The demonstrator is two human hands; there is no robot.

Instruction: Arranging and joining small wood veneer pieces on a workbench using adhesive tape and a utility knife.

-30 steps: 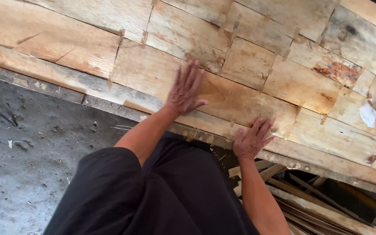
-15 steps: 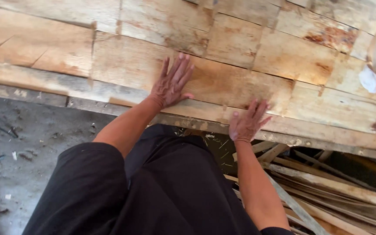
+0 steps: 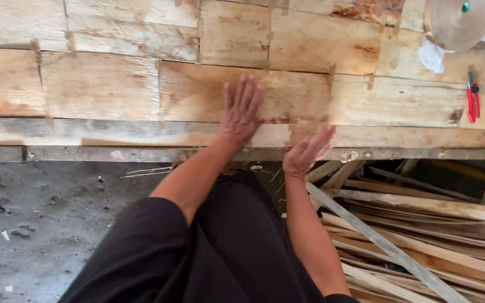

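Observation:
My left hand (image 3: 241,110) lies flat, fingers spread, on thin wood veneer sheets (image 3: 113,84) laid edge to edge across a wooden workbench (image 3: 141,134). My right hand (image 3: 306,152) hovers at the bench's front edge, fingers apart, lifted off the veneer and holding nothing. Small strips of tape (image 3: 332,72) bridge the seams between sheets.
A large roll of brown tape (image 3: 459,22) sits at the far right of the bench, with a white rag (image 3: 432,56) and red-handled pliers (image 3: 472,96) beside it. A pile of wood strips (image 3: 422,224) lies under the bench at right. Grey concrete floor (image 3: 51,224) is at left.
The view has swung level with the bench. My right hand has lifted off the veneer to the bench's front edge. My left hand stays flat on the sheet.

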